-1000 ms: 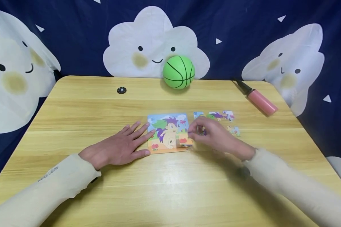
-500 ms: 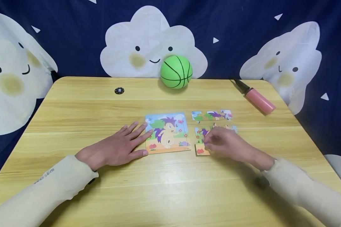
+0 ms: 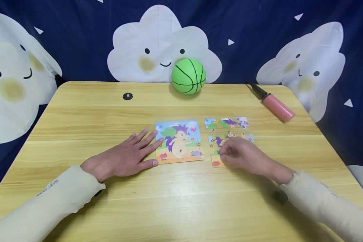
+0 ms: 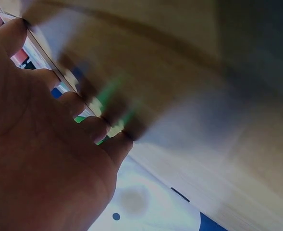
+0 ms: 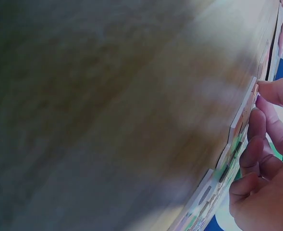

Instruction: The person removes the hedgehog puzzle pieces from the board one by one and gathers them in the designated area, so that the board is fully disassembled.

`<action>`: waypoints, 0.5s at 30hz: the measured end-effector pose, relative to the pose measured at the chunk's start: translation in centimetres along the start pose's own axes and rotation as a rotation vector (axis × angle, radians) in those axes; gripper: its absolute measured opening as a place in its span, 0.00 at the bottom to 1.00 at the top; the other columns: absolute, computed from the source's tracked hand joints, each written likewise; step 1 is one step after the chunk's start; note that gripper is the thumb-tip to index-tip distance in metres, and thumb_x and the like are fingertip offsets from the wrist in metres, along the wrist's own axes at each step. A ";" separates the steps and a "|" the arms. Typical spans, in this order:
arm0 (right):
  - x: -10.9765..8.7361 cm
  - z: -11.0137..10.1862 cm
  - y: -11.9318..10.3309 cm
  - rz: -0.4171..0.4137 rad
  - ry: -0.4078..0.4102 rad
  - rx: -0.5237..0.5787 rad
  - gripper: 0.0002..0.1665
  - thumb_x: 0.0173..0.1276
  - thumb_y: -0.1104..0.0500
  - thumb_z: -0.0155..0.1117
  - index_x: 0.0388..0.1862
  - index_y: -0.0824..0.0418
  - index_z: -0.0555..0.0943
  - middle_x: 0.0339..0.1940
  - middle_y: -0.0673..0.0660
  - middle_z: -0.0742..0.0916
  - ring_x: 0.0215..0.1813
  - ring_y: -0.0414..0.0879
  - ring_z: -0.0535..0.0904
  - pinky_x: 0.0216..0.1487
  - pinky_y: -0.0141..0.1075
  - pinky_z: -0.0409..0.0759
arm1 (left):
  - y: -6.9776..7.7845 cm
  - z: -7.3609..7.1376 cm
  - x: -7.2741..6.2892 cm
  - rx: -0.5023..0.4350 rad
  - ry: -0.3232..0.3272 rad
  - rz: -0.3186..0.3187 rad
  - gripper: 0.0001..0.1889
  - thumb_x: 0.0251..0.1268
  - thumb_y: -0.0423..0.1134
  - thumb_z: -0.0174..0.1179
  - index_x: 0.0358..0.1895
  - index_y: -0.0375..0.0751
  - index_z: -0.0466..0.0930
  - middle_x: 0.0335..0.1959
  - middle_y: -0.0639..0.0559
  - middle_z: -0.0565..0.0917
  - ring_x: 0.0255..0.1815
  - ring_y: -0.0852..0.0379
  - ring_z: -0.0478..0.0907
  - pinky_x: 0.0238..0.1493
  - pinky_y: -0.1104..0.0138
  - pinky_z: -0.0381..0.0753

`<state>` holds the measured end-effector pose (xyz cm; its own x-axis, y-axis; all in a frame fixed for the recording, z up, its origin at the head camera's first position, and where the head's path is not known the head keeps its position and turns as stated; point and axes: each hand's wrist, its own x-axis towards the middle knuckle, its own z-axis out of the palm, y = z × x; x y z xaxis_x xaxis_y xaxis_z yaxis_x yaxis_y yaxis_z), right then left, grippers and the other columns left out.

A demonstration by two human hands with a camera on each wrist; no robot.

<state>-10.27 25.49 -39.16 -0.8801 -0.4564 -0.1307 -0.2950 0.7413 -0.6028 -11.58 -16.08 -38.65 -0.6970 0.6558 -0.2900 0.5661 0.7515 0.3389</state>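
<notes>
In the head view, my left hand (image 3: 121, 158) lies palm down on the table, fingers spread. Its fingertips reach the left edge of the hedgehog picture board (image 3: 181, 144). To the board's right, my right hand (image 3: 246, 156) pinches with thumb and index finger a corner puzzle piece (image 3: 216, 163) printed with red shapes on orange. That piece lies just below a row of puzzle pieces (image 3: 219, 142), partly covered by the hand. Farther back is an upper row of puzzle pieces (image 3: 229, 123). The right wrist view has the curled fingers (image 5: 258, 122) close beside pieces seen edge-on.
A green ball (image 3: 189, 76) sits at the table's back edge before a dark blue cloud-print curtain (image 3: 242, 20). A black round chip (image 3: 127, 96) lies back left. The pink hand pump (image 3: 278, 107) with a black nozzle rests at back right on the wooden table (image 3: 169, 208).
My right hand has carried the corner piece from over the board's lower right to the right, then set it down below the loose rows. My left hand stays put.
</notes>
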 end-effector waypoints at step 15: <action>0.1 0.2 0.0 0.001 0.006 0.020 0.08 0.74 0.59 0.77 0.49 0.50 0.89 0.46 0.46 0.88 0.47 0.45 0.79 0.48 0.34 0.81 | -0.1 0.1 -0.3 -0.016 0.008 0.001 0.38 0.88 0.65 0.44 0.91 0.57 0.49 0.93 0.46 0.44 0.93 0.35 0.37 0.90 0.35 0.44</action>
<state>-10.29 25.40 -39.33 -0.8828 -0.4524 -0.1264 -0.2866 0.7320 -0.6181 -11.39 -16.33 -38.66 -0.7003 0.6556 -0.2824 0.5593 0.7498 0.3536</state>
